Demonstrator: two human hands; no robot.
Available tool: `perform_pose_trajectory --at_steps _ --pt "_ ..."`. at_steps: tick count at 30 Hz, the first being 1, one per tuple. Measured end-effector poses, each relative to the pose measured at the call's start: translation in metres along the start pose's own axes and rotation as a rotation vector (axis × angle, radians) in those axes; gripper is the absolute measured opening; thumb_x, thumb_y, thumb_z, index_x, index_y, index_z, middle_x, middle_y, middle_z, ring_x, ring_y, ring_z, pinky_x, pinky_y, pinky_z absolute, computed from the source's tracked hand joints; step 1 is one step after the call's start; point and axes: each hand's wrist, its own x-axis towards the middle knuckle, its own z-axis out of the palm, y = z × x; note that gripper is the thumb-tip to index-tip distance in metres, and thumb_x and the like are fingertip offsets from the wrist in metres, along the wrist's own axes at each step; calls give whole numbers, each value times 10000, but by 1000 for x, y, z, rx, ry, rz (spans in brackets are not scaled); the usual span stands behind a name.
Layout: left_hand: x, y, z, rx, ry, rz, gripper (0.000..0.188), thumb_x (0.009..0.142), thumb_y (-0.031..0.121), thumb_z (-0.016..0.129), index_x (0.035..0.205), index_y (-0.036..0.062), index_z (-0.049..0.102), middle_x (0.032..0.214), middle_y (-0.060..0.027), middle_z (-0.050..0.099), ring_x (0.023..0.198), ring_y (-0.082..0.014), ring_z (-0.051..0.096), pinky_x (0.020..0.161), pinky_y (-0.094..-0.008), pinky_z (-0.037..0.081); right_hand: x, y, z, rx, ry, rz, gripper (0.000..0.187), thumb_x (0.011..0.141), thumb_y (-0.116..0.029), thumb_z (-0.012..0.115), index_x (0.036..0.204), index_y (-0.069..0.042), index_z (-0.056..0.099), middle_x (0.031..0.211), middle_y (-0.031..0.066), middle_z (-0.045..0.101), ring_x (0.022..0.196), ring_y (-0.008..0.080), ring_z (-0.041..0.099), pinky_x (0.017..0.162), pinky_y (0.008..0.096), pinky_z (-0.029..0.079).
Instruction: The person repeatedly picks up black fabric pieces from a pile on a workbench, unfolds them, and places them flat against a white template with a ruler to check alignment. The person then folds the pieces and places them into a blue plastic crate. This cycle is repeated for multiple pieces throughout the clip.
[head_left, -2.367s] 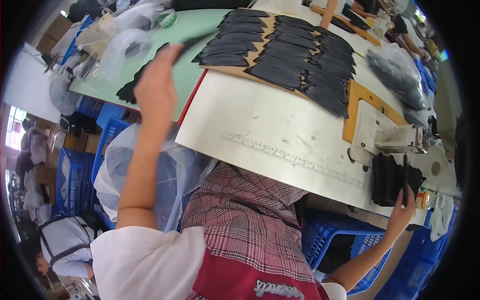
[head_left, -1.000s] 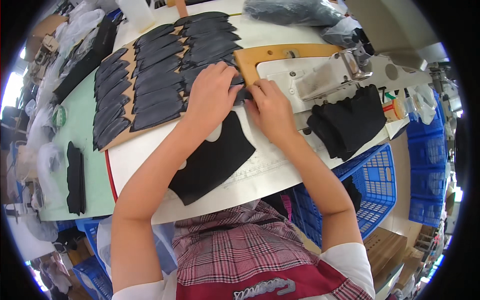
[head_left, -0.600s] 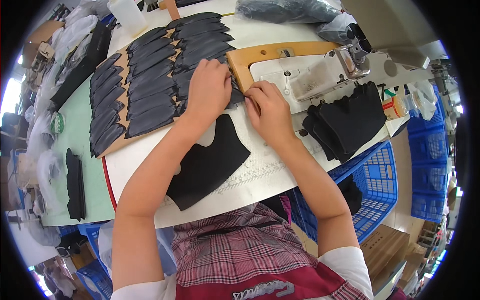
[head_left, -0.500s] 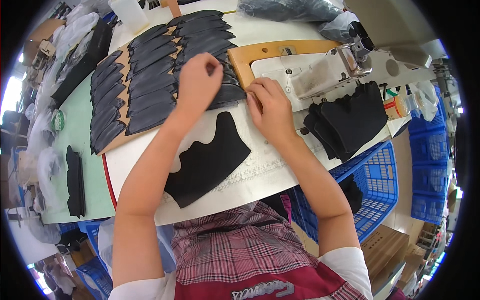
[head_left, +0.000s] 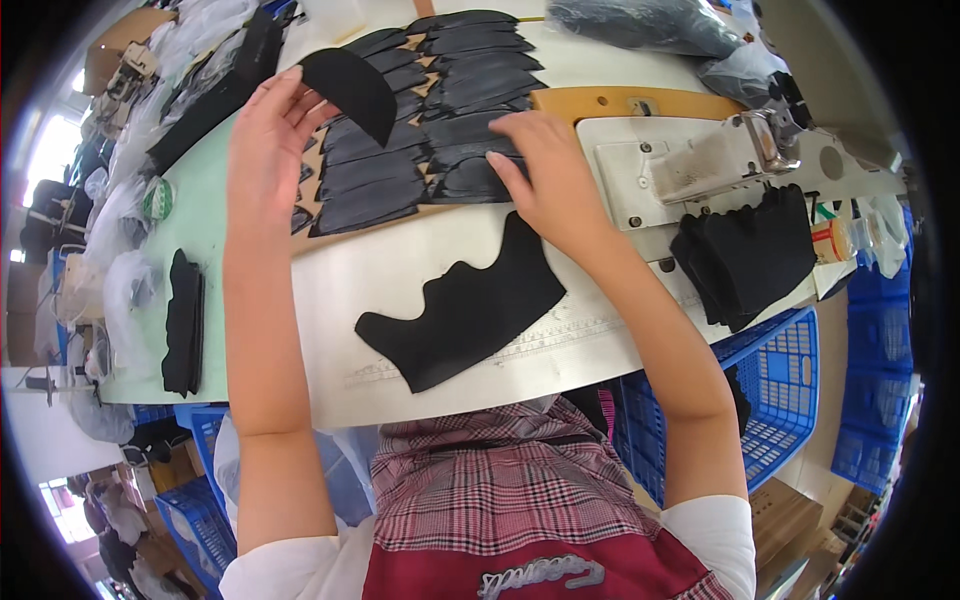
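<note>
In the upper left of the frame, my left hand holds up a black curved piece. The fingers of this hand are pinched on its left end, and the piece is in the air, in front of the rows of dark pieces on a brown board.

My right hand is at the upper centre, over the right column of these rows. Its thumb and forefinger stand apart and I see nothing gripped between them; whether the fingertips touch a piece below, I cannot tell.

In the centre of the frame, one large black piece lies flat on the white desk, its wavy edge toward the board. Nothing lies on it, and I see no other piece joined to it.

So I judge that the work on this one is only at its beginning: one curved piece is picked up but not yet put down, and the large piece is spread out. Much remains, it seems, because the board carries many dark pieces, a thick black stack waits at the right, beside the metal machine, and a narrower stack lies at the left.
</note>
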Motion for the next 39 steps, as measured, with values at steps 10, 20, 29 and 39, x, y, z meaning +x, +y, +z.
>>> perform_pose_trajectory --at_steps 10,20,29,39 --pt "-132 -5 34 -300 -58 -236 157 915 43 668 1044 38 578 981 -76 680 854 -138 681 790 -260 558 -54 -79 -35 1507 -314 804 229 949 -134 642 1122 15 634 1021 102 707 862 145 676 740 265 529" --pt "-270 -60 43 182 216 -271 142 904 -34 651 1038 -57 609 936 -74 637 849 -140 646 798 -275 579 -127 -65 -51 695 -248 702 220 848 -95 758 1000 49 692 849 37 701 754 65 627 701 202 495" --pt "-211 -52 22 318 -3 -235 89 927 50 648 980 -20 632 938 -47 645 842 -97 614 674 -252 572 -129 -98 -61 557 -145 656 190 833 -82 752 979 34 714 903 59 701 828 94 630 745 229 494" --pt "-242 -37 44 722 116 150 167 852 36 703 1001 25 629 857 -38 607 813 -145 566 806 -284 460 -88 -91 -103 603 -196 668 130 790 -18 779 903 4 721 773 0 640 689 47 557 620 212 449"
